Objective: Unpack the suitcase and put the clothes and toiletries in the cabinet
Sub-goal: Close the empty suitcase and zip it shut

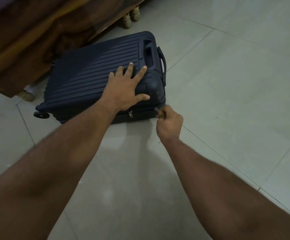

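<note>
Lying flat, suitcase (92, 80) handle end rightward; left grip (123, 90) released, pressing lid; right grip (169, 121) pinching zipper pull (156, 110)

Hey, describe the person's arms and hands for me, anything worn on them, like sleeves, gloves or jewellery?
Both forearms are bare right to the bottom edge of the picture; no sleeves show. The left hand and right hand wear no gloves, and no watch, bracelet or ring is visible. Fingernails on the left hand look short and unpainted.
</note>
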Demonstrator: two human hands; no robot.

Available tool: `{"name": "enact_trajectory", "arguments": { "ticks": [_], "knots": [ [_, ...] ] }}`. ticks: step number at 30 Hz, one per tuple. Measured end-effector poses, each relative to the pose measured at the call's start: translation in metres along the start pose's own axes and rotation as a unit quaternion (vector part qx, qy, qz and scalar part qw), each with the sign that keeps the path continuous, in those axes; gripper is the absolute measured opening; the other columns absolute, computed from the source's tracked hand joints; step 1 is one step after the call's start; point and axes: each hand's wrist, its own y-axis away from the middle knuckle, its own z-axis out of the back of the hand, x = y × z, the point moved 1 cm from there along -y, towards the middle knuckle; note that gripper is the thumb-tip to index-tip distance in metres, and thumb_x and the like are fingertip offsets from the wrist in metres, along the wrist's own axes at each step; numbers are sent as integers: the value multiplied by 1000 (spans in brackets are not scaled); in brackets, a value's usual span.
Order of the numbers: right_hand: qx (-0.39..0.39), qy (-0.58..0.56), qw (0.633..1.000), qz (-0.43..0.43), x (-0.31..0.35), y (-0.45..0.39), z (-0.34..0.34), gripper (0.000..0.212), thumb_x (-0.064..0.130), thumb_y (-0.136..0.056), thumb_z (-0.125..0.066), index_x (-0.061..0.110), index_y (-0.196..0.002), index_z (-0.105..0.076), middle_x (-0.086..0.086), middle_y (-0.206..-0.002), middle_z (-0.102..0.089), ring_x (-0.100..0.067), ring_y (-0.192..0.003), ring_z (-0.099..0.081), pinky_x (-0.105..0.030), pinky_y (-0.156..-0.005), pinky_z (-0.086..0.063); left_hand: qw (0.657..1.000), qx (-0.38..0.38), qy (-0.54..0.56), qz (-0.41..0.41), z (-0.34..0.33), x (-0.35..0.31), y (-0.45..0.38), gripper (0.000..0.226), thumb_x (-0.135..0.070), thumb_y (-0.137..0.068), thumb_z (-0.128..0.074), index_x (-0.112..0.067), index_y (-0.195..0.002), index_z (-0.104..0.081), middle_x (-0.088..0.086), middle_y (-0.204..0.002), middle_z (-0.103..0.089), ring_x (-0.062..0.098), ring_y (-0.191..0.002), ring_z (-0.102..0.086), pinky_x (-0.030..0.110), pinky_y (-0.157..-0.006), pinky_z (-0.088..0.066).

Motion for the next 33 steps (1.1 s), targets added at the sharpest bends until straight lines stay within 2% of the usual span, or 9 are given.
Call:
{"name": "enact_trajectory", "arguments": {
  "ticks": [6,9,13,16,19,22,26,30,33],
  "knots": [
    [59,32,997,38,10,20,-34,17,-5,-76,-51,10,-74,-59,-6,-63,-57,-28,-60,-49,-36,-53,-38,1000,-3,-5,3,-3,-12,4,98,-87,-87,-33,-38,-162,6,16,-171,-8,47,-151,-20,66,-118,-24],
    [103,61,989,86,21,27,-53,20,-7,-72,-50,12,-70,-55,-5,-59,-55,-31,-55,-50,-42,-50,-46,1000,4,7,8,-1,-13,4,98,-86,-88,-35,-39,-162,7,16,-172,-5,48,-152,-17,66,-119,-20],
    [132,102,983,73,21,28,-50,15,13,-87,-62,17,-89,-76,-6,-79,-75,-33,-72,-66,-38,-64,-55,1000,-3,8,6,-5,-13,8,96,-86,-89,-35,-38,-163,4,15,-172,-7,47,-153,-16,66,-119,-20],
    [29,103,993,-42,30,7,-13,20,32,-90,-63,20,-94,-79,-5,-88,-77,-30,-81,-65,-30,-65,-43,1000,-22,19,2,-8,-5,13,93,-85,-90,-31,-35,-164,-3,12,-171,-13,41,-153,-19,65,-120,-23],
    [-99,-65,974,-195,45,-45,19,21,31,-91,-60,12,-84,-69,-7,-87,-73,-25,-78,-59,-35,-74,-49,998,-36,44,6,-13,1,18,91,-80,-93,-34,-29,-164,-9,8,-171,-15,34,-155,-18,60,-123,-23],
    [39,-200,947,-247,73,-95,23,18,30,-91,-62,14,-91,-70,-1,-90,-69,-19,-82,-61,-44,-85,-59,997,-49,56,3,-17,3,27,90,-74,-96,-38,-23,-164,-10,10,-172,-13,31,-157,-14,54,-126,-19],
    [151,-191,928,-282,83,-108,9,38,35,-102,-56,10,-127,-68,-8,-111,-73,-26,-98,-69,-45,-92,-61,996,-56,63,10,-19,2,36,88,-68,-99,-40,-20,-165,-7,11,-172,-7,30,-158,-9,56,-127,-15],
    [171,-121,939,-271,71,-92,-1,45,43,-97,-53,8,-121,-67,-11,-110,-71,-34,-97,-70,-53,-83,-63,998,-48,35,-21,-20,10,58,98,-76,-95,-38,-18,-165,-2,10,-173,-1,29,-159,-6,60,-124,-18],
    [165,-81,950,-254,76,-75,-4,43,47,-83,-52,10,-97,-69,-12,-99,-73,-37,-90,-71,-58,-81,-63,997,-54,39,-22,-10,25,89,96,-78,-95,-35,-17,-164,-8,9,-173,-7,29,-159,-10,59,-124,-20]
  ]
}}
